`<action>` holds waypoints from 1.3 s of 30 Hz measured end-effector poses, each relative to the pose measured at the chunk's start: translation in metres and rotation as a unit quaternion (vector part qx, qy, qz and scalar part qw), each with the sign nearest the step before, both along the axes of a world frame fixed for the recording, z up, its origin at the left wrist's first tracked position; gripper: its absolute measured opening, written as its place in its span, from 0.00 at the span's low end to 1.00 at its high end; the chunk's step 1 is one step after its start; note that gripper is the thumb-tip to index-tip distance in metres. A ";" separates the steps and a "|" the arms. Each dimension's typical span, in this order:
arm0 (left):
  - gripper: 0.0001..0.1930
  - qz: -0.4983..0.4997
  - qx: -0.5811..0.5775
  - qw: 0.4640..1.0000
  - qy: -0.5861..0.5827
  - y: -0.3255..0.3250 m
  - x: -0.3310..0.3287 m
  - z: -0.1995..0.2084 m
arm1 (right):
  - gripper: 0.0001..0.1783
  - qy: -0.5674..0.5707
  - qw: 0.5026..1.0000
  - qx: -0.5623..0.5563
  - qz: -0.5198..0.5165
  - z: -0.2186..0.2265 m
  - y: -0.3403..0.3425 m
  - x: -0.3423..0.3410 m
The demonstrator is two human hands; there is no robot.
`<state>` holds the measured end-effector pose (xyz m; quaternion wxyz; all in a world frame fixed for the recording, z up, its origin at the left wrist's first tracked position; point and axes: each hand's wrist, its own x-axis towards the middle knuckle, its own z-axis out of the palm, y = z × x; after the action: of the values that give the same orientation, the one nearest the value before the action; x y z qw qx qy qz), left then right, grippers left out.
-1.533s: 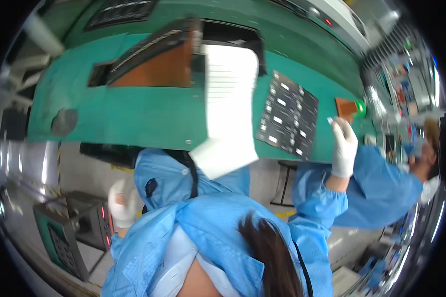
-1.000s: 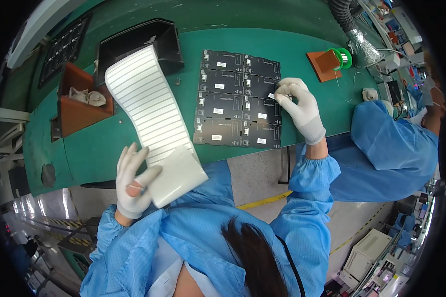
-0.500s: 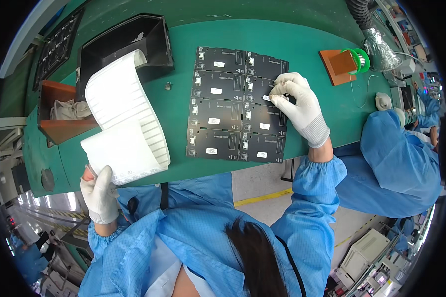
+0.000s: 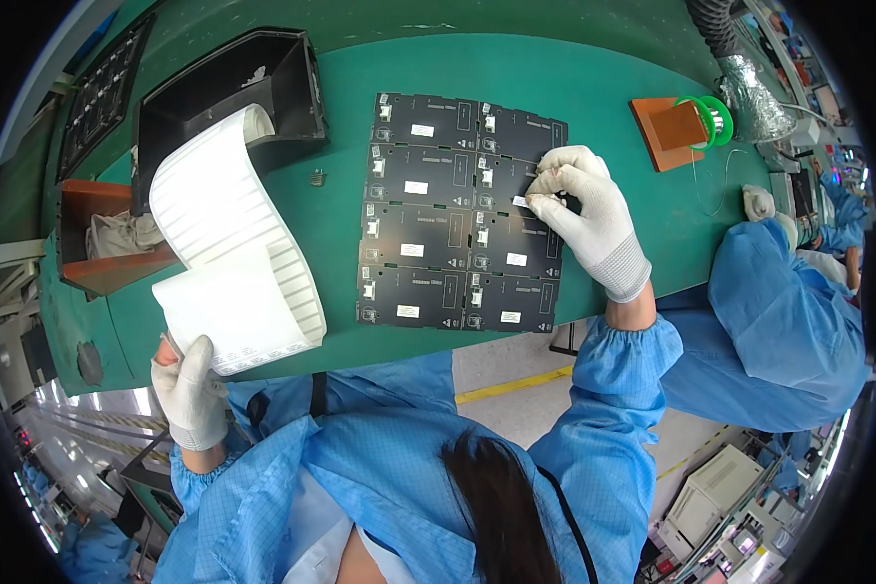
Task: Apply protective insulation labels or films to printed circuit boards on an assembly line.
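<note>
On the green surface point(image 4: 642, 219), right of the middle, the person's gloved right hand point(image 4: 592, 216) pinches a small white label point(image 4: 519, 201) between thumb and fingers. The label lies at or just over the right-hand column of a black board panel point(image 4: 417, 222), on the second unit from the far end; whether it touches the board cannot be told. The panel lies flat, two columns of four units, each bearing pale printed outlines, a row of marks and a white connector near its left side. White labels already sit on all four units of the left column and on the two nearest of the right; their print is too small to read.

At the near left, the gloved left hand point(image 4: 193, 397) grips the corner of a long label strip point(image 4: 234, 214). Its near end is folded over, showing plain backing with faint, unreadable print along the near edge; narrow white labels run in rows beyond, and the far end curls at the front of a black bin point(image 4: 297, 112). Left of that stands a brown box point(image 4: 95, 199) with pale cloth point(image 4: 122, 235) inside. At the far right, a green spool point(image 4: 715, 123) stands against a brown block point(image 4: 675, 130).
</note>
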<state>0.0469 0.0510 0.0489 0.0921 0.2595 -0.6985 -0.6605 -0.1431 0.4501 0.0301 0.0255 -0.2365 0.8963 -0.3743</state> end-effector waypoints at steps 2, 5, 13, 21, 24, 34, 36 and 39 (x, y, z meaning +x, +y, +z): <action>0.10 -0.002 0.008 1.000 -0.009 0.000 0.000 0.001 | 0.04 -0.002 1.000 -0.004 -0.002 0.000 0.000 0.000; 0.13 -0.013 0.025 1.000 0.002 -0.003 0.003 -0.001 | 0.04 0.000 1.000 -0.002 -0.002 0.000 0.000 -0.001; 0.17 -0.034 0.057 0.998 0.008 -0.007 0.004 -0.005 | 0.04 0.019 1.000 0.010 -0.019 0.000 -0.001 0.002; 0.17 -0.036 0.057 0.997 0.027 -0.007 0.002 -0.005 | 0.03 0.032 0.999 0.013 -0.035 -0.002 -0.005 0.003; 0.15 -0.025 0.064 0.997 0.024 -0.008 0.005 -0.005 | 0.04 0.041 0.998 0.014 -0.037 -0.005 -0.008 0.004; 0.18 0.006 0.040 0.994 -0.097 0.008 -0.013 0.016 | 0.28 0.187 0.955 0.174 -0.148 -0.002 -0.016 0.022; 0.21 -0.006 0.059 0.995 -0.082 0.012 -0.019 0.020 | 0.35 0.177 0.956 0.151 -0.177 -0.006 -0.011 0.021; 0.21 -0.017 0.132 0.991 -0.013 0.019 -0.025 0.025 | 0.34 0.154 0.975 0.037 -0.159 0.019 -0.035 0.042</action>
<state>0.0218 0.0700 0.0737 0.0374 0.2660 -0.6107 -0.7449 -0.1010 0.4148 0.0493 -0.1640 -0.1449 0.9287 -0.2994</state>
